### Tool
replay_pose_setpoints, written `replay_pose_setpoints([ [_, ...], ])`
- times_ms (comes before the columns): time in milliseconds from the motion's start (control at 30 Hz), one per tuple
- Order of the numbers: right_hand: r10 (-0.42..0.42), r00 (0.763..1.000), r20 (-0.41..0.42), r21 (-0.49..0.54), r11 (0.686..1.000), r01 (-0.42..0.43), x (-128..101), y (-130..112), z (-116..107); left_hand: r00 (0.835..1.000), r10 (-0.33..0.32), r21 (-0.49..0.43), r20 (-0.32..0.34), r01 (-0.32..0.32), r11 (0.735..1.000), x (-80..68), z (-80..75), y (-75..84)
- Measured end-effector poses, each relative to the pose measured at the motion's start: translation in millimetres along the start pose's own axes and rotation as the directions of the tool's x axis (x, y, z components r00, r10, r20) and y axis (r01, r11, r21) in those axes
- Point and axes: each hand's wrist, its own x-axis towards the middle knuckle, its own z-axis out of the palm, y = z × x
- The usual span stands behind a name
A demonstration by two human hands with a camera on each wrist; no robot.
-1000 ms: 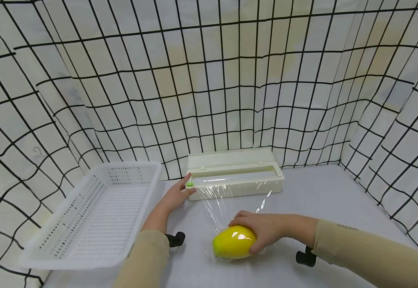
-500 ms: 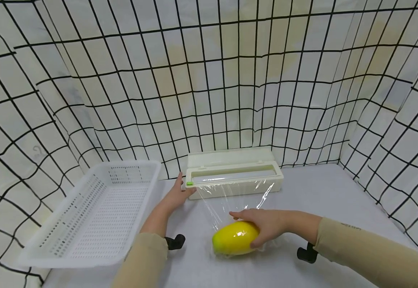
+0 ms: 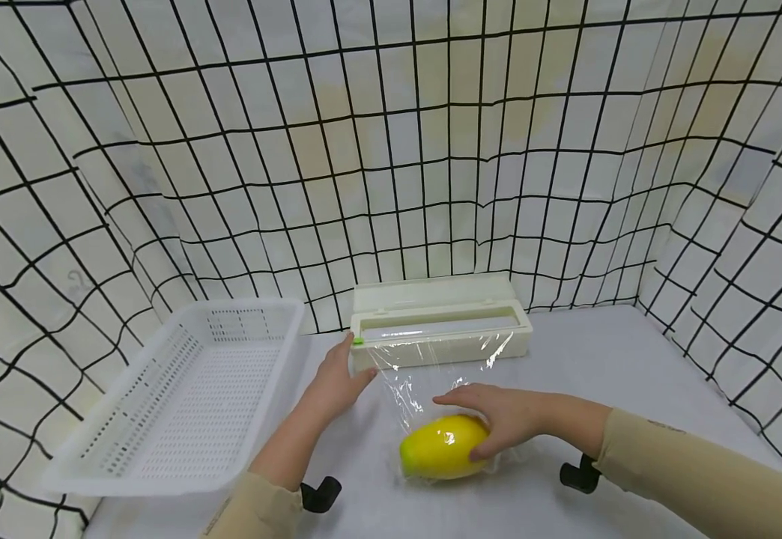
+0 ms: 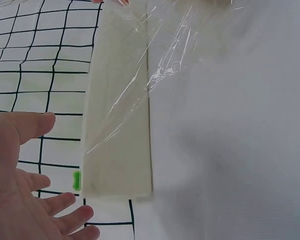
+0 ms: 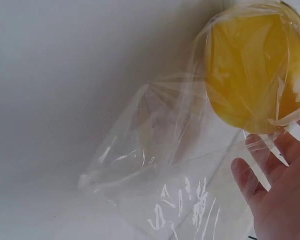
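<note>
A yellow fruit with a greenish tip (image 3: 441, 449) lies on its side on the table, wrapped in clear plastic film. My right hand (image 3: 508, 415) holds its right end, thumb on the near side and fingers on the far side; the right wrist view shows the fingers (image 5: 247, 177) beside the film-covered fruit (image 5: 255, 75). From the fruit the cling film (image 3: 407, 393) runs back to an open cream wrap dispenser box (image 3: 445, 352). My left hand (image 3: 333, 382) is at the box's left end, fingers spread and nothing held, near the green slider (image 4: 77, 181).
A white perforated plastic basket (image 3: 195, 419) stands on the left of the white table (image 3: 607, 359). Black grid netting (image 3: 418, 157) over white sheeting rises behind and on both sides. The dispenser's lid (image 3: 431, 292) stands raised at the back, close to the netting.
My left hand has drawn slightly nearer and its thumb has come off the box front. The right hand's index finger has lifted a little away from the fruit. The fruit has barely shifted.
</note>
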Motion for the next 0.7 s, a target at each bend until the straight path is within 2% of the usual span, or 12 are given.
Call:
replay_pose_setpoints([
  [167, -0.014, 0.999, -0.030, 0.005, 1.000, 0.014, -2, 4, 1, 0.998, -0.046, 0.039, 0.046, 0.044, 0.998, -18.1, 1.3, 2.4],
  [300, -0.017, 0.996, -0.083, 0.021, 1.000, 0.019, -6, 10, 0, 0.986, -0.079, -0.007, 0.145, 0.080, 0.997, -35.0, 1.8, -1.1],
  [400, -0.016, 0.991, -0.132, 0.060, 0.998, 0.024, -15, 18, -1, 0.961, -0.090, -0.070, 0.261, 0.112, 0.991, -47.8, 2.3, -8.0],
  [533, 0.020, 0.981, -0.191, 0.111, 0.994, 0.001, -36, 30, -2, 0.906, -0.092, -0.137, 0.412, 0.161, 0.977, -63.7, 5.5, -19.4],
  [633, 0.092, 0.975, -0.200, 0.134, 0.989, -0.066, -53, 41, -1, 0.878, -0.085, -0.161, 0.471, 0.181, 0.970, -73.9, 10.5, -24.4],
  [700, 0.137, 0.970, -0.202, 0.137, 0.984, -0.111, -64, 47, 0, 0.873, -0.085, -0.159, 0.480, 0.182, 0.970, -79.8, 13.7, -23.4],
])
